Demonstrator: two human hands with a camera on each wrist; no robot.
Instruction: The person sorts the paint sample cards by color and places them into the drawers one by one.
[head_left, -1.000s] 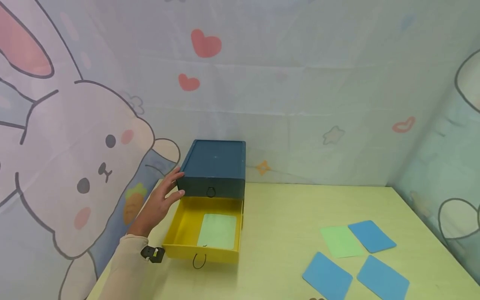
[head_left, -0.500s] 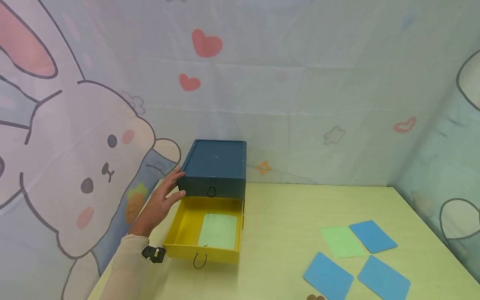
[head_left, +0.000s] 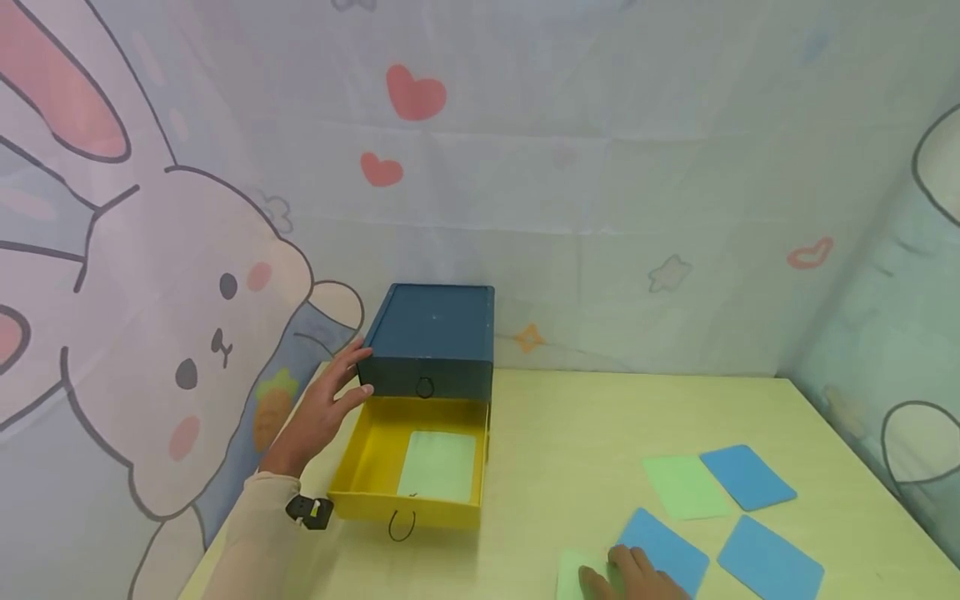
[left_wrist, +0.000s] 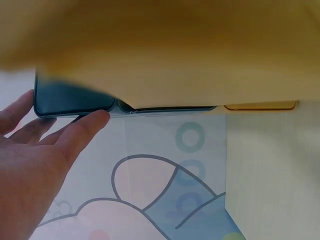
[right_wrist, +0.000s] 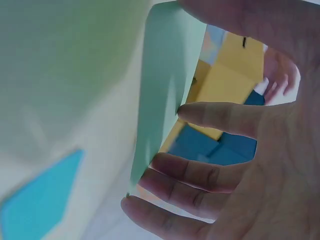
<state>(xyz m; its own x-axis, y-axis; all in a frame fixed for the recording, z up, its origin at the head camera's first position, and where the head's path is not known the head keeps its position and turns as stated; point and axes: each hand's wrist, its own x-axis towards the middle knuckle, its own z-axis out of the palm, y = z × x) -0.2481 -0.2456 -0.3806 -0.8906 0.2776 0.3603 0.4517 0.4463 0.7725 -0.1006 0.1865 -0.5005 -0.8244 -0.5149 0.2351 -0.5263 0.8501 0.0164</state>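
Observation:
At the left stands a dark blue drawer box [head_left: 431, 321], with a yellow drawer [head_left: 405, 510] pulled out beneath its blue front. Inside that drawer lies a pale green card [head_left: 441, 465]. My left hand [head_left: 315, 421] rests against the box's left front corner, fingers extended along the side and thumb near the front face. At the bottom edge of the head view my right hand [head_left: 637, 577] holds another green card [right_wrist: 160, 75]. The right wrist view shows thumb and fingertips at that card's edges, the card tilted up from the table.
On the table [head_left: 562, 442], right of the box, lie a green card [head_left: 684, 487] and blue cards: one at the back [head_left: 748, 477], one at front right [head_left: 771, 558] and one partly behind my right hand [head_left: 671, 550]. A printed curtain [head_left: 585, 167] hangs behind.
My right hand has come further into view from the bottom edge with the green card, now overlapping the nearest blue card. The left hand stays at the box.

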